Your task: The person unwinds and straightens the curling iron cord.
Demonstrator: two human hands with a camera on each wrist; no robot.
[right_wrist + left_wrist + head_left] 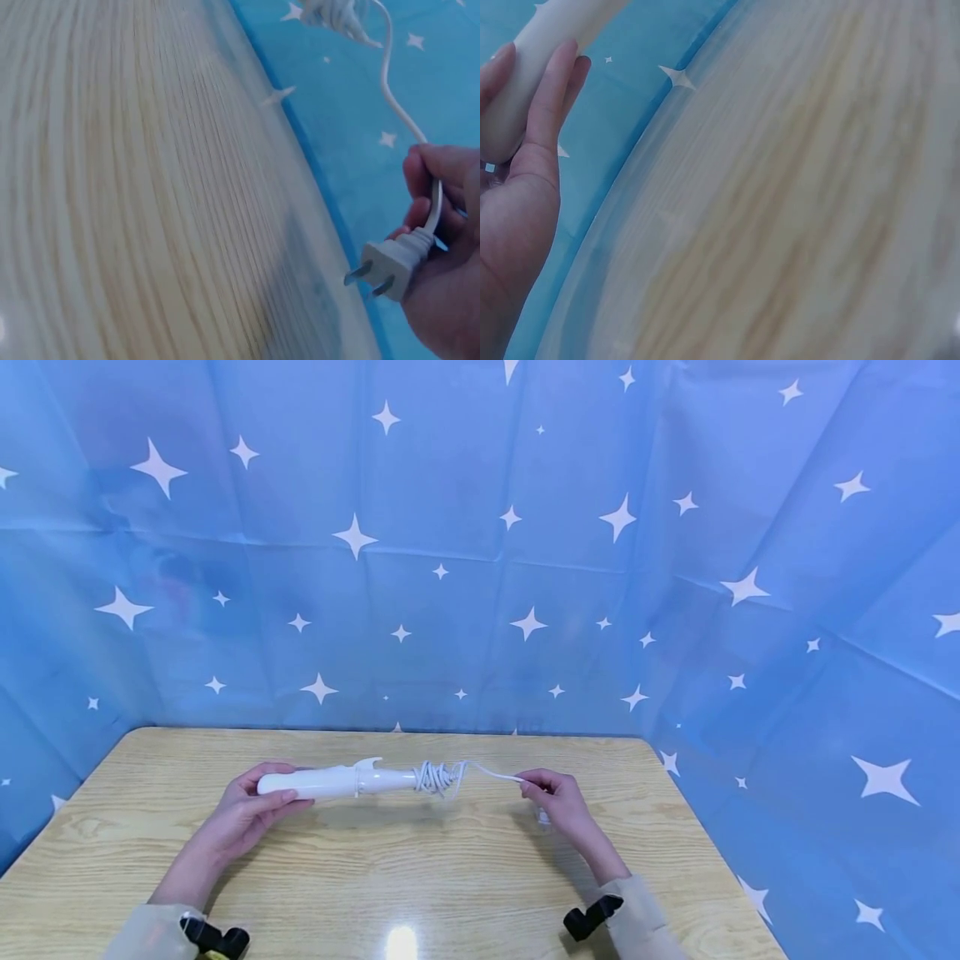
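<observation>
A white curling iron point(330, 782) with a small raised lever lies level across the head view, above the table. My left hand point(242, 820) grips its thick rounded end, thumb on the near side and fingers behind. White cord point(435, 777) is wound in several loops round the narrow end. From there a free length stretches right to my right hand point(562, 810), which pinches it between thumb and fingertips. Below that pinch, the two-prong plug point(394, 264) hangs beside the palm in the right wrist view. The left wrist view shows only part of the white body point(544, 64).
The light wood-grain table point(390, 877) spreads under both hands. Behind it and along its sides hangs a blue cloth point(450, 602) with white stars. Black devices point(592, 917) are strapped at both wrists over pale sleeves. A bright light reflection shows near the table's front.
</observation>
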